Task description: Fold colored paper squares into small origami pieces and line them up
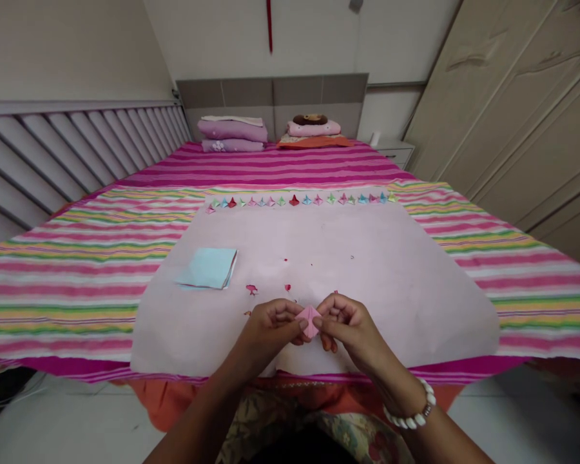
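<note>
A small pink folded paper (310,320), shaped like a diamond with a crease down its middle, is held just above the near part of a large pale sheet (367,258). My left hand (276,327) pinches its left corner between thumb and fingers. On the opposite corner, my right hand (345,325) grips it the same way, thumb on top and the other fingers curled. A white bead bracelet (415,412) circles my right wrist. To the left lies a stack of square paper (209,267) with light blue on top.
Along the sheet's far edge runs a row of small folded paper pieces (294,200) in several colours. Red printed marks or scraps (252,289) dot the sheet before my hands. Striped bedding (77,270) surrounds it; folded purple bedding (232,132) sits by the headboard (319,90).
</note>
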`<action>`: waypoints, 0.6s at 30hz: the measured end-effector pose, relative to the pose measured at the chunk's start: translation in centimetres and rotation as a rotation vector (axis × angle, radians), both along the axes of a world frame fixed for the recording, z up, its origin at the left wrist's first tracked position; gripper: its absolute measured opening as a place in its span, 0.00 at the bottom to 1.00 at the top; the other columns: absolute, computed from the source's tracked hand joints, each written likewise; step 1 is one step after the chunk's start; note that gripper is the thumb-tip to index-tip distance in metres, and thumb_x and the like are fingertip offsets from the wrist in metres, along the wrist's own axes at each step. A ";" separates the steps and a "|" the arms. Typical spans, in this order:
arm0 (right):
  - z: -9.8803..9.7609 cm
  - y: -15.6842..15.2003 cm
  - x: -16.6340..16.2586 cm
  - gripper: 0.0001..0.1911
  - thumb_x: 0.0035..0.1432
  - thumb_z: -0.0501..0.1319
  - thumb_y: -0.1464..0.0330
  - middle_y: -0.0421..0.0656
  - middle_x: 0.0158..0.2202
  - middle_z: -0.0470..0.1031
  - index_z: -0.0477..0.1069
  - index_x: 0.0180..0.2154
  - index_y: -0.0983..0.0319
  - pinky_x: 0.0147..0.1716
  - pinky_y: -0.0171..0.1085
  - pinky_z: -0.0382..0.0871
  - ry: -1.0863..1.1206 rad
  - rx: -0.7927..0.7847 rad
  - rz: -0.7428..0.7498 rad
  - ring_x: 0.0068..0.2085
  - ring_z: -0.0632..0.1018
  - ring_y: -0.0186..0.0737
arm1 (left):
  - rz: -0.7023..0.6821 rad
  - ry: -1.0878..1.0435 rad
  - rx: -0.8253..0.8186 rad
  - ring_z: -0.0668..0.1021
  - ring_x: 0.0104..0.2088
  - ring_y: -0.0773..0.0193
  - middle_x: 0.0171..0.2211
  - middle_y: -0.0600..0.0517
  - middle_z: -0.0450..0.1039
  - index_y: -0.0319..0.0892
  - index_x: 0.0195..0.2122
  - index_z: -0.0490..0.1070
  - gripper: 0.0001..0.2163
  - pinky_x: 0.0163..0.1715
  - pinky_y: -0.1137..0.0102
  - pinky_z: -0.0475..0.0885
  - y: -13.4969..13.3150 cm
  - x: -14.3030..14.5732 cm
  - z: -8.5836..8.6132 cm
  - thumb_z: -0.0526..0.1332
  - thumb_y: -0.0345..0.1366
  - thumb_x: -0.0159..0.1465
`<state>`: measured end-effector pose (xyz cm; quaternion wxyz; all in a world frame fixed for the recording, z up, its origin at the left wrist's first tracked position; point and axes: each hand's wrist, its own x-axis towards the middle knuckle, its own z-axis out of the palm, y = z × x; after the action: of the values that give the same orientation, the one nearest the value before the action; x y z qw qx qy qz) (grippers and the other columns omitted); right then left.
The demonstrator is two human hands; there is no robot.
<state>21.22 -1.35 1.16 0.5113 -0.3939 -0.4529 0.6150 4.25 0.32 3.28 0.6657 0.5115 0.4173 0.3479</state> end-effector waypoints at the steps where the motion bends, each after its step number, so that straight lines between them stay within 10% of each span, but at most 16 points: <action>1: 0.0 0.0 0.0 0.11 0.45 0.71 0.66 0.37 0.16 0.74 0.70 0.26 0.63 0.12 0.26 0.60 0.006 0.001 0.001 0.13 0.69 0.27 | 0.001 -0.003 0.005 0.76 0.24 0.69 0.22 0.52 0.77 0.37 0.30 0.74 0.12 0.26 0.74 0.70 -0.1 0.0 0.0 0.69 0.41 0.51; 18: -0.4 -0.5 0.3 0.03 0.50 0.68 0.69 0.38 0.21 0.73 0.79 0.30 0.61 0.15 0.26 0.66 -0.018 0.136 0.041 0.16 0.72 0.27 | 0.018 -0.148 -0.039 0.78 0.23 0.68 0.21 0.53 0.77 0.39 0.28 0.75 0.05 0.25 0.75 0.71 -0.3 -0.4 -0.9 0.67 0.35 0.54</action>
<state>21.57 -1.86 0.77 0.5201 -0.3544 -0.5060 0.5898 3.89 -0.03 2.40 0.7016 0.4673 0.3782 0.3826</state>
